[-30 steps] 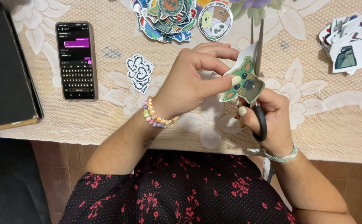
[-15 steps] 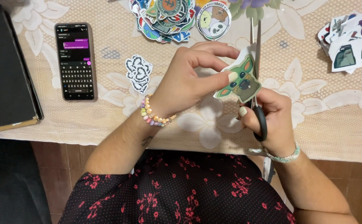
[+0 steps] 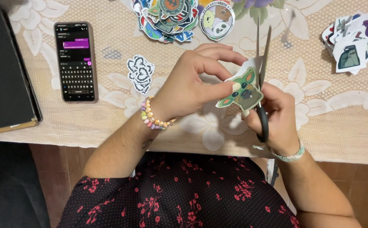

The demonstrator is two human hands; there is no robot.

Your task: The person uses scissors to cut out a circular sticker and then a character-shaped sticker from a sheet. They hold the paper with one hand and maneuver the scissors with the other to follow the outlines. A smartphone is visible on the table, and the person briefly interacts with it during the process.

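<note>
1. Over a lace-patterned tablecloth (image 3: 340,122), at the near edge of the table, a person trims a printed sticker with scissors; a dark book (image 3: 2,80) lies at the far left, and beside it a phone (image 3: 76,61) rests face up with its screen lit.

2. Between the phone and the hands, a black-and-white cutout (image 3: 140,74) lies flat on the cloth, well apart from the work.

3. At centre, the left hand (image 3: 188,82), a beaded bracelet (image 3: 154,120) on its wrist, pinches the green big-eared sticker (image 3: 241,89) between thumb and curled fingers, holding it raised above the cloth.

4. Just right of it, the right hand (image 3: 276,116) is closed through the black handles of the scissors (image 3: 262,63); the blades point away from the person, slightly parted, against the sticker's right edge where a strip of white backing remains.

5. Judged from this, the cut is mid-way around the outline; the next snip seems to call for turning the sticker with the left fingers so the blades follow the ear's curve without nicking the print.

6. Farther back and right, a heap of round stickers (image 3: 175,17) and a smaller stack of cut ones (image 3: 352,42) lie on the cloth.
</note>
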